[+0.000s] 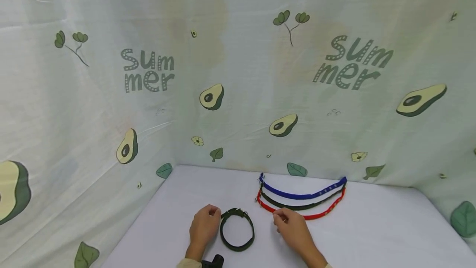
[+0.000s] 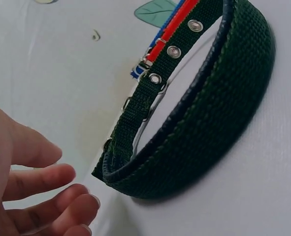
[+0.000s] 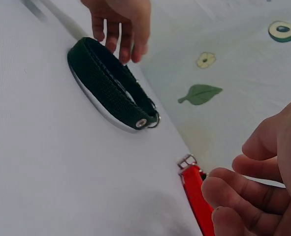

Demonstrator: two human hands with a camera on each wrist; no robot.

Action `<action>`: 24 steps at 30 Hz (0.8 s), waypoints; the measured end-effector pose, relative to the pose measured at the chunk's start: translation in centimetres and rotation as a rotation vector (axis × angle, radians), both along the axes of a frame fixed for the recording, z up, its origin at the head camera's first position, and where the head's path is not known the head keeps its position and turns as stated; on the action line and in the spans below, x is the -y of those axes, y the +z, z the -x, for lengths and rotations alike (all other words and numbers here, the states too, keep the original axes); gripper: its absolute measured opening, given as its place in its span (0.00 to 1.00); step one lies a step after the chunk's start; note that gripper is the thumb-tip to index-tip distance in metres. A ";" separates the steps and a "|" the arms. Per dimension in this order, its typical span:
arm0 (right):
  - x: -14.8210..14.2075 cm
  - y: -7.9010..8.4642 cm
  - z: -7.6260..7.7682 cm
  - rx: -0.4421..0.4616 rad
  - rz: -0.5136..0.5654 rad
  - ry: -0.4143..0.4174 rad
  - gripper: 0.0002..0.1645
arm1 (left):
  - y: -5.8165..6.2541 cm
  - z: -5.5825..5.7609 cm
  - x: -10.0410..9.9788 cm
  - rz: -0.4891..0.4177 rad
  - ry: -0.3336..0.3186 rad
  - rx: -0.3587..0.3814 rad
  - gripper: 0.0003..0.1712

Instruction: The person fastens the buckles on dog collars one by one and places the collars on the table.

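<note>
A dark green collar point(image 1: 238, 248) with metal eyelets stands on its edge, fastened in a ring, on the white table. My left hand point(image 1: 204, 224) is just left of it, fingers loosely bent and holding nothing; in the left wrist view, a gap separates the fingertips from the collar's point(image 2: 243, 83) near end. My right hand point(image 1: 293, 228) hovers by the front of a red collar point(image 1: 316, 217), its fingers loosely curled around nothing. Behind the red collar lie a dark collar point(image 1: 297, 207) and a blue collar point(image 1: 297, 196), all three laid out in long curves.
The white table point(image 1: 372, 226) reaches back to a hanging cloth point(image 1: 238, 53) printed with avocados, leaves and lettering, which also runs along the left side. A black device point(image 1: 213, 261) sits at the left wrist.
</note>
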State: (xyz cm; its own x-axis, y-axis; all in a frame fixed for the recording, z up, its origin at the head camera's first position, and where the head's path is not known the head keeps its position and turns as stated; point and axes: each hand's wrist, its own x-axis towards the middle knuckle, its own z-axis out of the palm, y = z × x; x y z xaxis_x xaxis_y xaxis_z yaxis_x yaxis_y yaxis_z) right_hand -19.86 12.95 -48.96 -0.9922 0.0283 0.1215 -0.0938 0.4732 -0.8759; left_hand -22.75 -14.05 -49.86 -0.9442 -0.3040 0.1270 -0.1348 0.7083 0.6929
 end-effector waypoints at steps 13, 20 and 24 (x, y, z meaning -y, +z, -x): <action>-5.1 0.3 -0.2 0.060 -0.036 -0.124 0.10 | 0.5 -0.1 -1.6 -0.117 -0.122 -0.194 0.05; -6.9 0.2 -0.2 0.055 -0.087 -0.155 0.13 | 0.7 -0.4 -3.3 -0.086 -0.188 -0.163 0.04; -8.3 0.3 -0.1 0.069 -0.119 -0.179 0.15 | 0.6 -0.5 -4.6 -0.065 -0.240 -0.151 0.04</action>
